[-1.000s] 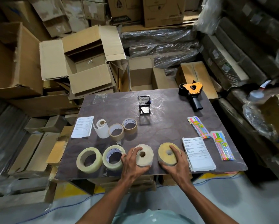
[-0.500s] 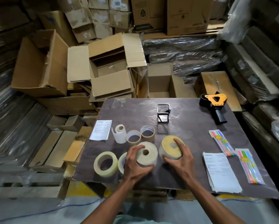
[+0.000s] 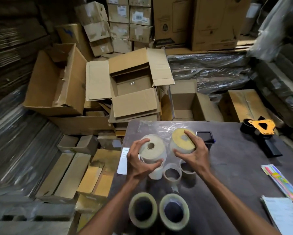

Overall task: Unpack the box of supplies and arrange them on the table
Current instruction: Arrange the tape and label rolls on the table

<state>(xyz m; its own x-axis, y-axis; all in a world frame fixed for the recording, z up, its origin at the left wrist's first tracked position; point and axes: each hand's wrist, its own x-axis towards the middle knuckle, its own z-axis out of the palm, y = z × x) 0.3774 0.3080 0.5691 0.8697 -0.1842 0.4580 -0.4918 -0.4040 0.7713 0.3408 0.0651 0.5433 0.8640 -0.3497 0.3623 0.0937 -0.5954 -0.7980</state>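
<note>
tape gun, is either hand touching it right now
No: the tape gun lies alone at the table's far right, while the left hand and right hand each grip a roll.

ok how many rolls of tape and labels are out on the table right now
7: cream label roll in left hand, yellow-faced roll in right hand, white roll and two brown rolls beneath, two clear rolls nearest. Others may be hidden.

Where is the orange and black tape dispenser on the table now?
In the head view, the tape dispenser lies at the far right corner of the table, right of the small black stand and beyond the coloured straw packs.
</note>
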